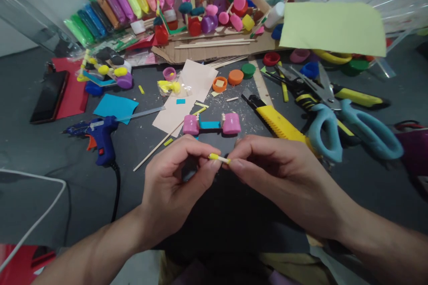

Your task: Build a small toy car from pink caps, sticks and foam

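Between the fingertips of both hands is a short pale stick (220, 158) with yellow at its ends. My left hand (182, 178) pinches it near the larger yellow end. At the other end, the thumb and fingers of my right hand (277, 176) close on it. Just beyond the hands stand two pink bottle caps (191, 124) joined by a blue strip (210, 124), with small pale stick ends beside each cap. A long thin wooden stick (152, 153) lies near my left hand. A yellow utility knife (281, 124) rests beyond my right hand.
A blue glue gun (105, 133) with its cord lies left, near a phone (50, 95). Blue-handled scissors (326, 131) and pliers (297, 84) lie right. Paper pieces and caps (236, 76) are scattered centrally. Clay packets (115, 6) and cap models line the back.
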`<move>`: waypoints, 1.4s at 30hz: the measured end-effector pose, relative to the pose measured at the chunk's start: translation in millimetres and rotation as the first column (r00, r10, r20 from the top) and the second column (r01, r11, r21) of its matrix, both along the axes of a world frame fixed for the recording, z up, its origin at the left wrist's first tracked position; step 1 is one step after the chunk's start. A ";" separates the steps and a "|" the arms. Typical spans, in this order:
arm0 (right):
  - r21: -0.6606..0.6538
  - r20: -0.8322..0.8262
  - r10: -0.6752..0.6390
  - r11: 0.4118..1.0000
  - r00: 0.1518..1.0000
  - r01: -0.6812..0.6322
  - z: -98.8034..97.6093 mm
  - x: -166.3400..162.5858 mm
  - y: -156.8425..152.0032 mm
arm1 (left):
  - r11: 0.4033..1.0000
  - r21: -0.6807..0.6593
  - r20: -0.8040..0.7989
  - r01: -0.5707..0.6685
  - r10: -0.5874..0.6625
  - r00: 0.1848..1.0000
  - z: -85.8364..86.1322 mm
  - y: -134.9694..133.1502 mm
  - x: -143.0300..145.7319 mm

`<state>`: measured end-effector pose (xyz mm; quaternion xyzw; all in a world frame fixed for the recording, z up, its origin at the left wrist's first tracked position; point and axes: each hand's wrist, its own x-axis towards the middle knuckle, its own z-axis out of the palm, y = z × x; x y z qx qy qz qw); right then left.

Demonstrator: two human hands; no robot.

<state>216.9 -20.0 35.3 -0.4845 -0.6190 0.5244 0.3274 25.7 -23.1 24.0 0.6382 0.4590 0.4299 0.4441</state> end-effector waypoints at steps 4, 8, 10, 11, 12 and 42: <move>0.014 0.008 0.005 1.000 1.000 -0.005 0.2 0.5 0.1 | 0.995 -0.092 0.075 0.032 -0.025 0.997 1.0 -0.2 -0.2; 0.019 -0.001 -0.003 1.000 1.000 0.003 0.0 1.3 0.9 | 0.969 -0.245 0.234 0.038 0.021 0.972 0.5 1.1 -0.9; 0.017 -0.004 -0.004 1.000 1.000 0.004 -0.3 1.6 0.9 | 0.953 -0.298 0.297 0.060 0.034 0.954 -1.1 2.1 -1.2; 0.016 -0.005 0.000 1.000 1.000 0.000 -0.5 1.7 0.7 | 0.944 -0.320 0.323 0.074 0.035 0.946 -2.0 2.5 -1.3; 0.019 -0.003 0.003 1.000 1.000 -0.003 -0.8 1.8 0.5 | 0.936 -0.341 0.344 0.087 0.038 0.938 -2.9 2.8 -1.4; -0.075 -0.110 0.033 0.996 0.993 -0.041 0.9 2.2 4.8 | 0.882 -0.426 0.477 0.199 0.033 0.878 -3.6 6.4 -3.7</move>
